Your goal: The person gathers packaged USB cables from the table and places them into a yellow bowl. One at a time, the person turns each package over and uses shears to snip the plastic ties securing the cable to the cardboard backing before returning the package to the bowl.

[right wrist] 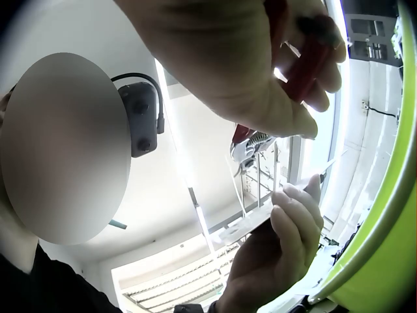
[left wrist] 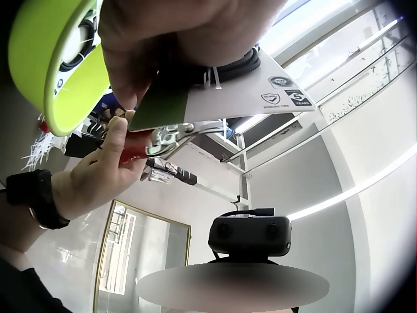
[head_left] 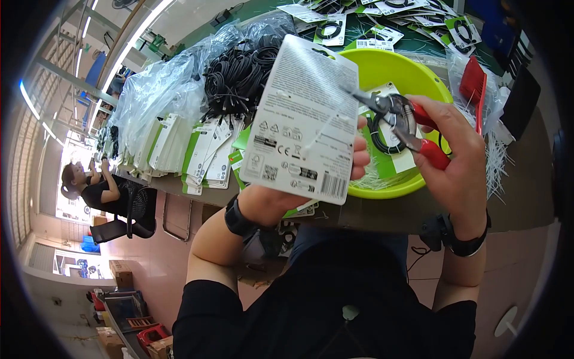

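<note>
My left hand [head_left: 266,202] grips a white packaging card [head_left: 293,119] tilted up, its printed back toward the head camera. On its front, in the left wrist view, sits a coiled black cable [left wrist: 242,64] with a white cable tie round it. A thin white tie tail [head_left: 326,128] sticks out from the card's back. My right hand [head_left: 454,158] holds red-handled cutting pliers [head_left: 435,154], the handles spread a little. The tips of the pliers overlap the card's right edge in the head view. Both hands are above the table's near edge.
A yellow-green basin [head_left: 427,78] behind the hands holds a carded cable [head_left: 385,128] and white tie scraps. Black cables [head_left: 236,78], stacked cards [head_left: 209,152] and plastic bags [head_left: 155,90] lie left. A red brush [head_left: 473,84] stands right. Another person [head_left: 107,191] sits far left.
</note>
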Action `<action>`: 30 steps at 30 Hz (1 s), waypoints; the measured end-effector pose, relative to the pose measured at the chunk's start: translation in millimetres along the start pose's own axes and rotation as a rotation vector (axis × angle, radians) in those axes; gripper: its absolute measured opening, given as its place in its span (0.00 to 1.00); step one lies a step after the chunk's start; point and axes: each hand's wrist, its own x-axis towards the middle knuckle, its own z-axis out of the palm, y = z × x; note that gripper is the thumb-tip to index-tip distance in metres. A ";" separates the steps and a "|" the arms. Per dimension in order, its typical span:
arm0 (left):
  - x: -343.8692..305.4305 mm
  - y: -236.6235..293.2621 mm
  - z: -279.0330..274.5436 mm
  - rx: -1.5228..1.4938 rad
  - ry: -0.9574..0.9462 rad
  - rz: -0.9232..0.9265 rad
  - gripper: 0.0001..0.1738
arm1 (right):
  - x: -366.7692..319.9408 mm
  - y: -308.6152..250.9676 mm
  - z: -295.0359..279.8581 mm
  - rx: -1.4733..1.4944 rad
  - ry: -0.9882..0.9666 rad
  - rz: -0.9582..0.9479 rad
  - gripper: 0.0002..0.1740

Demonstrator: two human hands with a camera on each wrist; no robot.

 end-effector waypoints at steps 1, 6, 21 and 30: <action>1.1 0.3 -4.4 0.014 -0.019 0.053 0.36 | -1.2 -1.1 -0.2 -0.036 0.030 -0.017 0.27; 3.6 -0.3 3.0 0.153 -0.125 0.235 0.35 | -7.5 -7.4 5.2 -0.176 -0.050 -0.091 0.30; 2.1 26.7 1.0 0.217 0.076 0.328 0.26 | -12.3 6.6 1.2 0.138 -0.018 0.179 0.26; -4.6 19.1 23.1 0.664 0.424 0.675 0.16 | -10.2 -2.8 -5.2 -0.241 -0.021 0.026 0.27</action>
